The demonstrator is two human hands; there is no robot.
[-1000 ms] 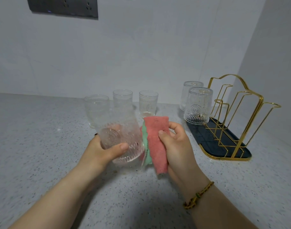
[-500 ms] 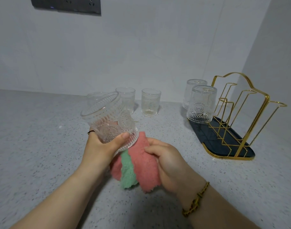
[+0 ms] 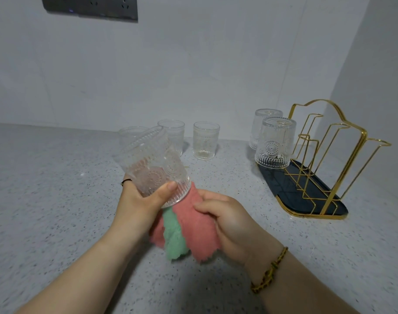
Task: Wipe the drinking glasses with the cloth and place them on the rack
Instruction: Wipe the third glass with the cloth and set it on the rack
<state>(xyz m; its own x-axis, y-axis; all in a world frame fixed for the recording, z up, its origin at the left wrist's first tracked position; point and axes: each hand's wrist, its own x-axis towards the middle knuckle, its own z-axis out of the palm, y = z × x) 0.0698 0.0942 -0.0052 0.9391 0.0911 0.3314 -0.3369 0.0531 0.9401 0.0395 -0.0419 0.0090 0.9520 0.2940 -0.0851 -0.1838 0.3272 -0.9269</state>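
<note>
Fingers of the left hand (image 3: 141,202) are wrapped round one patterned drinking glass (image 3: 152,164), with the thumb (image 3: 167,189) pressed across its near side. From my seat I read that as a firm hold. The glass is lifted off the counter (image 3: 46,200) and tilted, its upper end leaning away to the left and its lower ribbed end touching the cloth (image 3: 193,227).

The right hand (image 3: 232,225) grips that one cloth, fingers curled into it from the right. It is pink with a green fold hanging at the middle, and it is bunched just under the glass between the two hands.

I count six glasses in all. One is in the hand. Three upright glasses (image 3: 206,140) stand in a loose row on the counter near the wall, and the leftmost shows only partly behind the held one. Two upturned glasses (image 3: 276,141) sit on the left end of the rack (image 3: 329,155), one just behind the other.

The single rack is gold wire over a dark tray (image 3: 290,191), well to the right of the hands. I see several bare wire loops on it, though I cannot count them surely.

One braided bracelet (image 3: 269,271) circles the right wrist. One dark socket panel (image 3: 91,6) is on the wall at upper left.
</note>
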